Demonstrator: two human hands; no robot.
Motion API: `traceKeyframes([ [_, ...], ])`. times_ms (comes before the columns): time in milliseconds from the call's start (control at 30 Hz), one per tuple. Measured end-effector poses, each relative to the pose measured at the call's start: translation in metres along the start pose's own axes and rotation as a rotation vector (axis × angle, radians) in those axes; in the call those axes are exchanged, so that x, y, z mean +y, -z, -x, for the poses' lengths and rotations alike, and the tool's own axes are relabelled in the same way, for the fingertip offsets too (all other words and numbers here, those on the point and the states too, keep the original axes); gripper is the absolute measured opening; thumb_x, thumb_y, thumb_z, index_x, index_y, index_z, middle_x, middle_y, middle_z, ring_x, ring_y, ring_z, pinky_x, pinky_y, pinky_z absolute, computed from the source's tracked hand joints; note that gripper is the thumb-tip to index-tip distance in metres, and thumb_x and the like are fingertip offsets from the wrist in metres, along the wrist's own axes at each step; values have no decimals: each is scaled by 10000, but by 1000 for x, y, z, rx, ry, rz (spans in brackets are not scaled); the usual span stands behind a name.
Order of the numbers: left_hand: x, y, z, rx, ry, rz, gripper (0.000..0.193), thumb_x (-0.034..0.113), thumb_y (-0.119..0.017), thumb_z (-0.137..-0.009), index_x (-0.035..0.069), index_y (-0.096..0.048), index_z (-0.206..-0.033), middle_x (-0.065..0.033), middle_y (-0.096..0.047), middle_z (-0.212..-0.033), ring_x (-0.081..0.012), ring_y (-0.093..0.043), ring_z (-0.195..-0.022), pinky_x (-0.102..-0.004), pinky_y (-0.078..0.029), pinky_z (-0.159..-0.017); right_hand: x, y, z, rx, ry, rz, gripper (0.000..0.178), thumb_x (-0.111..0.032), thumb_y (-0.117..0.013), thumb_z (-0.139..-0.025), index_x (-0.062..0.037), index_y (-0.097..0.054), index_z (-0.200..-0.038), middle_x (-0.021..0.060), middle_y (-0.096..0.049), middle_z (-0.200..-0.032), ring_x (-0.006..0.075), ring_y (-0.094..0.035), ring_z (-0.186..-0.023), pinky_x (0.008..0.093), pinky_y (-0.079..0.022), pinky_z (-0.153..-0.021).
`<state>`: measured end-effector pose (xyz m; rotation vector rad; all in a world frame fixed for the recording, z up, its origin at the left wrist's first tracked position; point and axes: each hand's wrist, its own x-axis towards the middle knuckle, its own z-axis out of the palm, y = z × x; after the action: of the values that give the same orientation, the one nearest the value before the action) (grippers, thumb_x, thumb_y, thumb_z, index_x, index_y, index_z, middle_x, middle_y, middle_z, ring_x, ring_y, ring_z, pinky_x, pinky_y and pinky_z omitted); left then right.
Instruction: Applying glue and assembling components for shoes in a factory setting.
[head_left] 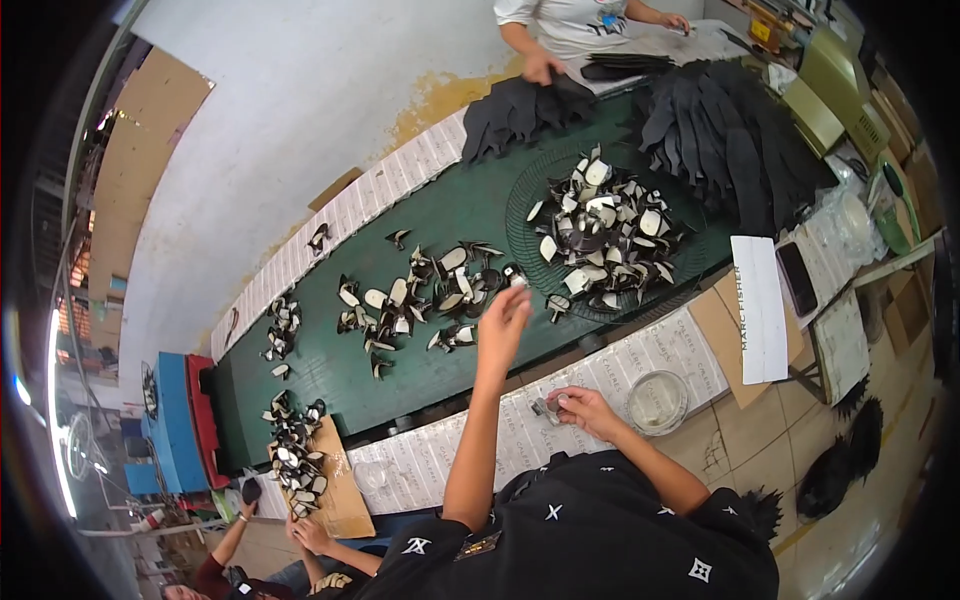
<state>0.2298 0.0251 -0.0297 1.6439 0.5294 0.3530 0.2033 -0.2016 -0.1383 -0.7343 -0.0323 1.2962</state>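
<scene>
My left hand reaches out over the green table, its fingers closed at the lower end of a small black-and-white curved piece that looks like a shoe heel part. Close to my body, the right hand pinches a small greyish piece, too small to make out. Just left of my left hand lies a loose cluster of similar black-and-white pieces. A large heap of them fills a round wire tray beyond it.
A clear round bowl stands by my right forearm on the paper-covered ledge. Black flat cutouts lie at the far right, where a co-worker's hand touches more. A phone lies at right. Other people's hands work at lower left.
</scene>
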Motion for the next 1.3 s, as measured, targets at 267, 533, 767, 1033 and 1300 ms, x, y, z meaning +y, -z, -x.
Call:
traceKeyframes([
  [267,-72,-49,-13,-29,-48,-720,394,197,-712,-768,-17,-575,-1069,-195,-585,-968,-396,-576,-890,-451,-468,-764,3,-2,3,-163,6,476,279,-174,-585,-949,-25,-591,-1184,39,-646,-1006,87,-606,-867,250,-529,-751],
  [533,-58,-20,13,61,-177,-752,173,129,-666,-792,4,-628,-905,-159,-599,-895,-334,-592,-756,-402,-477,-687,-48,-42,77,35,224,452,270,-99,-583,-935,-16,-570,-1192,60,-604,-1115,112,-589,-942,250,-466,-852],
  [767,-46,13,84,137,-71,-638,165,116,-679,-790,15,-610,-901,-112,-597,-902,-281,-582,-802,-373,-470,-708,-105,-40,150,599,653,1009,192,-19,-633,-865,18,-649,-1053,112,-590,-1096,182,-618,-930,267,-555,-748],
  [1033,-99,9,104,21,-225,-769,364,196,-682,-831,10,-577,-1125,-198,-491,-1268,-375,-453,-1154,-419,-383,-984,-121,-42,142,621,718,906,192,42,-611,-856,57,-642,-1045,117,-582,-1101,167,-614,-946,262,-558,-773],
  [1300,-76,9,111,99,5,-933,309,227,-705,-813,-12,-589,-971,-171,-590,-1014,-347,-538,-949,-422,-448,-817,-125,-52,120,484,659,840,190,39,-594,-872,61,-633,-1057,118,-556,-1144,174,-592,-1004,269,-551,-812],
])
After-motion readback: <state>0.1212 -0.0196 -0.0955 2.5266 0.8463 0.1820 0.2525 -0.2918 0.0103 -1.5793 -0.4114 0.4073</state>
